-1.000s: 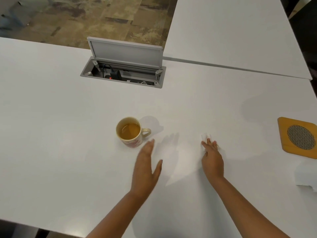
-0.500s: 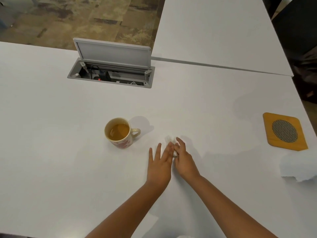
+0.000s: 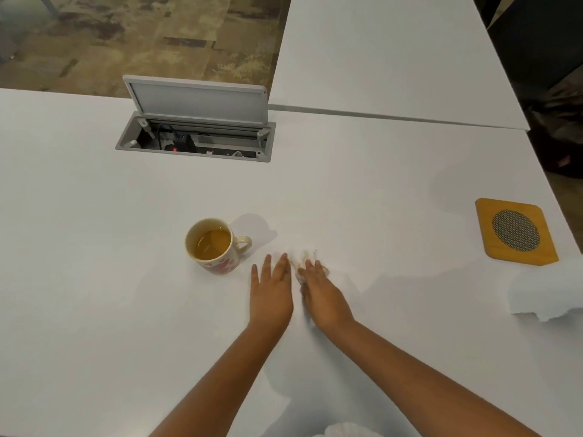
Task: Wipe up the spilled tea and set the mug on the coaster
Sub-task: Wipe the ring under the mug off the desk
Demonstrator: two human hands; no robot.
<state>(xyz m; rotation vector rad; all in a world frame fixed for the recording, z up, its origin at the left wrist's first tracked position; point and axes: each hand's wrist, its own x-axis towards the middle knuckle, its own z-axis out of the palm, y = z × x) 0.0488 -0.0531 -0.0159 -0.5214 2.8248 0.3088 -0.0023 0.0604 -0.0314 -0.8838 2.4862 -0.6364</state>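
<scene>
Head view, both bare hands on the white table (image 3: 94, 310), side by side near centre. Left hand (image 3: 271, 294): flat, palm down, fingers extended and slightly spread, gripping nothing; its right edge lies against the right hand's tissue. Right hand (image 3: 325, 298): palm down, pressing a crumpled tissue (image 3: 304, 258) onto the tabletop. Tissue is white with a faint yellowish stain and protrudes past the fingertips on the far side; whether the fingers curl around it or only press cannot be told.

Mug (image 3: 214, 246): just left of the left hand, upright, on the bare table, not touched. Cream body with red pattern low on the wall, handle pointing right, partly filled with amber tea.

Coaster (image 3: 517, 231): well apart, far right near the table edge. Square wooden frame, round dark mesh centre, nothing on it.

Loose white paper towel (image 3: 545, 294): just near-side of the coaster, at the right edge.

Cable box (image 3: 195, 137): recessed in the table at far left-centre, grey lid raised, cables visible inside.
</scene>
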